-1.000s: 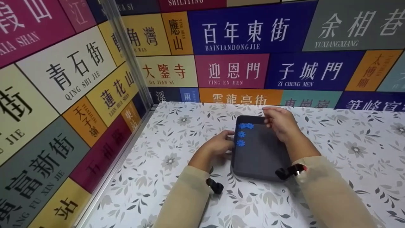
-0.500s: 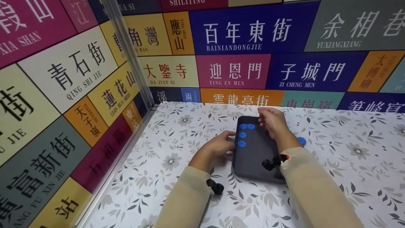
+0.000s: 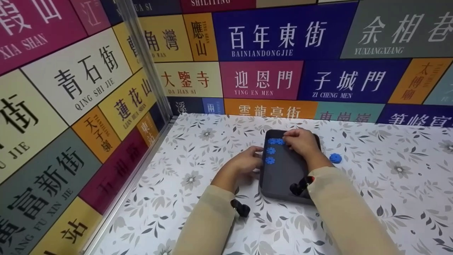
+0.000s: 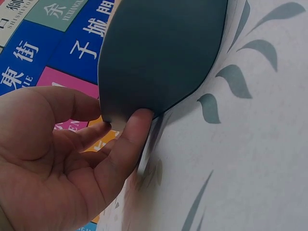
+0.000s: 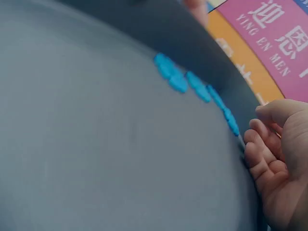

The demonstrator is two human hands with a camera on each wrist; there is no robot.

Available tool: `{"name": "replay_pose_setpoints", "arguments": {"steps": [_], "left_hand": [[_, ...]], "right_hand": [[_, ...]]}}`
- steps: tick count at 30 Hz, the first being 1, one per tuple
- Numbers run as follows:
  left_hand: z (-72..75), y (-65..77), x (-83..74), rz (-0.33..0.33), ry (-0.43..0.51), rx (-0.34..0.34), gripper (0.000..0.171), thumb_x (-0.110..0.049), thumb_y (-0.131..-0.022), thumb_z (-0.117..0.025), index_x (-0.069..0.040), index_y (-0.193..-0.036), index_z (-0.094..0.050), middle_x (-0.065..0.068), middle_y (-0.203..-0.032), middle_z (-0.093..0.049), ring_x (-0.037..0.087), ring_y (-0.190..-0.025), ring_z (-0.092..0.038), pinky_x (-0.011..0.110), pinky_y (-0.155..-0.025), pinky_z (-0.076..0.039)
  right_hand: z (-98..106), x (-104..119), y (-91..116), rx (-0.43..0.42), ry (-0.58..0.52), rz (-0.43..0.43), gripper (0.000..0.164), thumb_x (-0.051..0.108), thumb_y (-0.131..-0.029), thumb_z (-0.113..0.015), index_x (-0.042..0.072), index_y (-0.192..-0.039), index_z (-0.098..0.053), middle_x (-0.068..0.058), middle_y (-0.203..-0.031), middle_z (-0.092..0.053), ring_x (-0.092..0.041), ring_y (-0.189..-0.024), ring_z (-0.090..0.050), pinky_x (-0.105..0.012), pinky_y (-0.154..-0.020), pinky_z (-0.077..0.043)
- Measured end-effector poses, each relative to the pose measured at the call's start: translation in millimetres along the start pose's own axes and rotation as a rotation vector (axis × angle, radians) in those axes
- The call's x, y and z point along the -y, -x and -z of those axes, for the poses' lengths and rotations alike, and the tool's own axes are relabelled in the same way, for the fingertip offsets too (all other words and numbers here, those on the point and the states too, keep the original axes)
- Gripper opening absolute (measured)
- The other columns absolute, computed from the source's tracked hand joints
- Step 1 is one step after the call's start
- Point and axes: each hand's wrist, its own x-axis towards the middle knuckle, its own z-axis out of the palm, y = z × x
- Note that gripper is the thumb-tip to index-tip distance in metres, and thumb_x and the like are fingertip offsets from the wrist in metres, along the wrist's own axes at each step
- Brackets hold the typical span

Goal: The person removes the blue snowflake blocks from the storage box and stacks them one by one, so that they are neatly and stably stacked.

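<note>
A dark grey rectangular tray [image 3: 286, 180] rests on the table. Several flat blue flower-shaped discs [image 3: 270, 151] lie in it, in an L along its far and left sides. From the left, my left hand [image 3: 246, 163] grips the tray edge, its thumb [image 4: 137, 127] against the outer wall and its fingers at the rim. My right hand [image 3: 300, 143] is over the tray's far part, with curled fingertips beside the right disc [image 3: 280, 141] of the far row. The right wrist view shows its fingers [image 5: 257, 134] bunched together; whether they hold a disc is hidden.
More blue discs [image 3: 335, 158] lie in a small heap on the table, right of the tray. A white leaf-patterned cloth [image 3: 191, 156] covers the table. Walls with coloured sign panels [image 3: 260, 79] stand behind and to the left.
My right hand and forearm have moved left and then slightly down into the tray, uncovering the blue heap on the right. The left hand and the tray stay in place.
</note>
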Motion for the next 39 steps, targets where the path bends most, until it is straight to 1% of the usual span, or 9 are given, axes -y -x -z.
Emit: {"name": "replay_pose_setpoints", "arguments": {"steps": [3,6,8,11,13,16,27,33,39], "left_hand": [[0.3,-0.8,0.5,0.005,-0.013,0.003,0.061,-0.01,-0.094,-0.06,-0.014,-0.154,-0.052,0.012,-0.138,-0.065,0.022,-0.112,-0.069,0.035,-0.096,-0.061],[0.4,-1.7,0.8,0.015,-0.007,0.006,0.062,-0.01,-0.094,-0.06,-0.014,-0.155,-0.051,0.012,-0.141,-0.064,0.024,-0.115,-0.07,0.037,-0.095,-0.063],[0.3,-1.8,1.0,0.023,0.01,0.012,0.062,-0.009,-0.095,-0.059,-0.014,-0.156,-0.05,0.013,-0.142,-0.063,0.025,-0.116,-0.07,0.04,-0.093,-0.065],[0.3,-1.6,1.1,0.025,0.008,0.007,0.061,-0.01,-0.096,-0.059,-0.013,-0.155,-0.051,0.013,-0.141,-0.064,0.025,-0.115,-0.069,0.039,-0.091,-0.065],[0.1,-1.2,0.7,0.026,0.008,0.007,0.06,-0.01,-0.096,-0.06,-0.013,-0.155,-0.051,0.013,-0.14,-0.064,0.025,-0.114,-0.069,0.039,-0.09,-0.065],[-0.3,-0.3,0.0,0.032,0.028,0.009,0.06,-0.009,-0.096,-0.059,-0.013,-0.155,-0.051,0.013,-0.139,-0.064,0.024,-0.112,-0.069,0.039,-0.088,-0.065],[1.0,-1.2,-2.1,0.024,0.012,0.028,0.064,-0.006,-0.095,-0.059,-0.012,-0.158,-0.047,0.016,-0.141,-0.064,0.027,-0.116,-0.07,0.04,-0.087,-0.066],[1.3,-3.3,-0.3,0.012,0.006,0.023,0.062,-0.007,-0.096,-0.058,-0.01,-0.157,-0.048,0.016,-0.142,-0.064,0.027,-0.116,-0.069,0.041,-0.093,-0.064],[-0.2,-3.1,-0.1,0.01,0.035,0.024,0.06,-0.006,-0.096,-0.057,-0.009,-0.156,-0.048,0.018,-0.141,-0.062,0.027,-0.114,-0.068,0.042,-0.087,-0.065]], "right_hand": [[-0.4,-3.0,-0.6,0.002,0.103,0.025,0.031,0.023,-0.098,-0.075,0.003,-0.121,-0.077,-0.014,-0.113,-0.078,-0.007,-0.074,-0.067,-0.02,-0.067,-0.057],[-1.1,-4.4,-1.4,0.001,0.173,0.037,0.033,0.025,-0.096,-0.076,0.005,-0.123,-0.077,-0.017,-0.12,-0.078,-0.009,-0.077,-0.069,-0.021,-0.069,-0.056],[-2.1,-5.0,-2.1,0.001,0.202,0.039,0.035,0.027,-0.095,-0.078,0.006,-0.124,-0.077,-0.018,-0.122,-0.078,-0.015,-0.082,-0.072,-0.026,-0.074,-0.059],[-4.3,-4.8,-3.0,0.007,0.236,0.05,0.039,0.029,-0.094,-0.08,0.005,-0.125,-0.077,-0.018,-0.124,-0.078,-0.026,-0.098,-0.074,-0.038,-0.087,-0.062],[-5.8,-4.2,-3.0,0.012,0.252,0.06,0.041,0.028,-0.093,-0.081,0.004,-0.126,-0.076,-0.02,-0.125,-0.077,-0.033,-0.108,-0.074,-0.046,-0.096,-0.062],[-8.3,-1.9,-1.6,0.016,0.262,0.065,0.041,0.025,-0.093,-0.082,0.002,-0.127,-0.075,-0.021,-0.127,-0.076,-0.037,-0.116,-0.072,-0.052,-0.104,-0.059],[-6.3,3.9,0.2,0.058,0.289,0.037,0.041,0.02,-0.093,-0.079,0.002,-0.131,-0.074,-0.021,-0.128,-0.074,-0.034,-0.114,-0.069,-0.052,-0.104,-0.058],[-6.5,5.8,-0.4,0.082,0.301,0.004,0.042,0.02,-0.095,-0.079,0.005,-0.134,-0.073,-0.019,-0.127,-0.073,-0.031,-0.111,-0.065,-0.049,-0.102,-0.056],[-5.0,5.0,-0.1,0.073,0.312,-0.002,0.038,0.022,-0.094,-0.08,0.006,-0.129,-0.076,-0.017,-0.123,-0.074,-0.029,-0.106,-0.065,-0.045,-0.096,-0.056]]}}
